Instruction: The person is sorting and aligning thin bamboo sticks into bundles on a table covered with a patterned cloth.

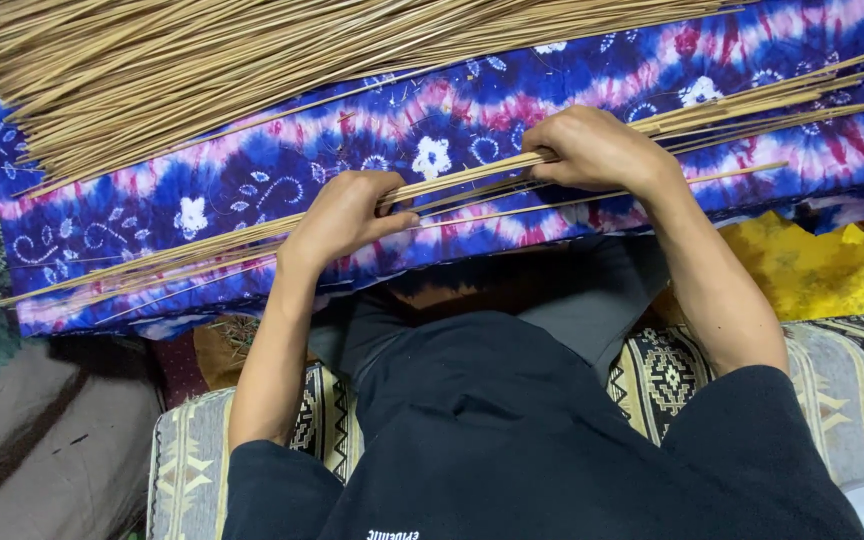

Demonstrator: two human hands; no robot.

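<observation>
Cloth: a blue, purple and pink tie-dyed fabric with white flower prints covers a raised surface across the upper half of the view, reaching from the left edge to the right edge.
Big pile: a thick heap of thin, pale tan straight sticks lies on the cloth at the upper left, fanning out towards the top edge, well apart from both hands.
Seat: a cream, black and olive cushion with woven geometric patterns lies under the person, showing on both sides of the dark shirt and grey trousers.
Yellow piece: a crumpled yellow cloth sits at the right, just below the edge of the tie-dyed fabric.
Held bundle: a slim bundle of the same thin tan sticks lies slantwise across the cloth's near part, low at the left and high at the right, its ends running far past both hands.
Right hand: the right hand rests palm down on the bundle's upper stretch, fingers curled close and gripping the sticks.
Left hand: the left hand sits lower along the bundle, fingers bent over it and thumb pressed alongside, pinching the sticks.
Loose sticks: a few single sticks lie just beside the bundle, splayed slightly on the cloth.
</observation>
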